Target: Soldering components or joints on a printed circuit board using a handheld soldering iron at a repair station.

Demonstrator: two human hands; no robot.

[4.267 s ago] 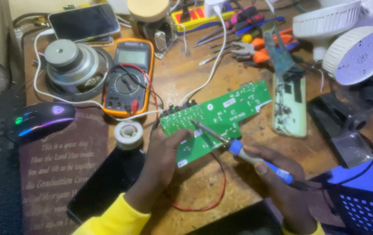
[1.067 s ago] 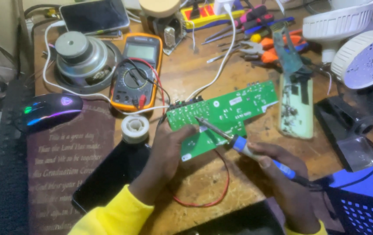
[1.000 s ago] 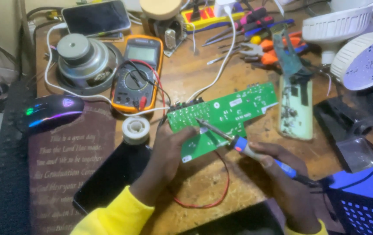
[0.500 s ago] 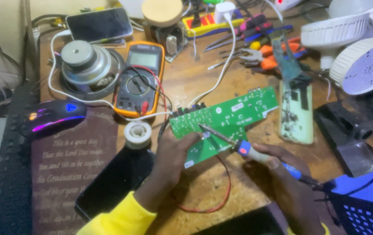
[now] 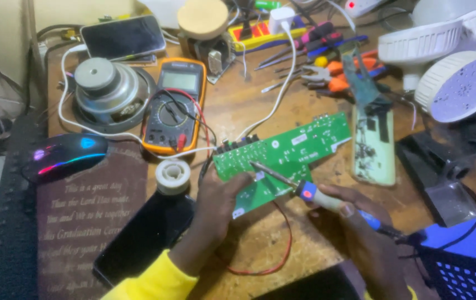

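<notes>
The green circuit board (image 5: 282,158) lies flat on the wooden worktop (image 5: 260,105), its long axis rising from lower left to upper right. The left hand (image 5: 216,203) presses its lower-left end. The right hand (image 5: 360,222) grips a blue-handled soldering iron (image 5: 310,194), its tip pointing up-left onto the board.

Electronics repair bench: multimeter (image 5: 174,105), pliers (image 5: 335,75)

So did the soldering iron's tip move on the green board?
No. The soldering iron tip sits at the same spot on the green circuit board, near its lower edge; only the camera view shifted.
</notes>
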